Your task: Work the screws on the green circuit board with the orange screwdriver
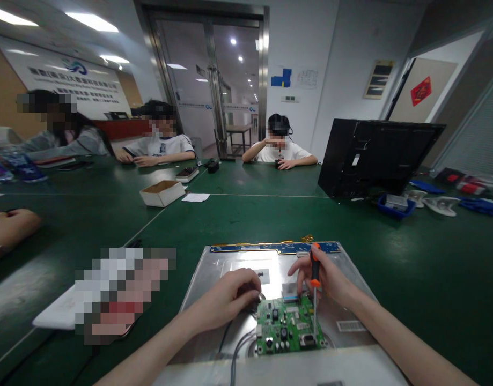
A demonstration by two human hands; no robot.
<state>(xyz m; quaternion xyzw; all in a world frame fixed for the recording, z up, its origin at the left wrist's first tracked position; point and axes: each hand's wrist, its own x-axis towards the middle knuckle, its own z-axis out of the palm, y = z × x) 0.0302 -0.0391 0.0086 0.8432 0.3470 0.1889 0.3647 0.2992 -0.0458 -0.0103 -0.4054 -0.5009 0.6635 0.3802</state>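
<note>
A green circuit board point(286, 327) lies on the metal back of a flat display panel point(214, 279), close in front of me. My right hand point(324, 273) is closed around the orange and black handle of a screwdriver point(315, 268). Its shaft points down to the board's lower right corner. At the board's upper left corner, my left hand point(238, 292) has its fingers curled and pressed together; what they pinch, if anything, is hidden. Grey cables point(235, 354) run from the board's left side. A narrow blue board point(270, 248) lines the panel's far edge.
A black monitor point(375, 155) and a blue tray point(396, 206) stand to the right. On the green table point(246, 214) are an open white box point(161, 194) and a paper slip point(195, 197). Several people sit around it; another person's arm point(13, 228) rests at left.
</note>
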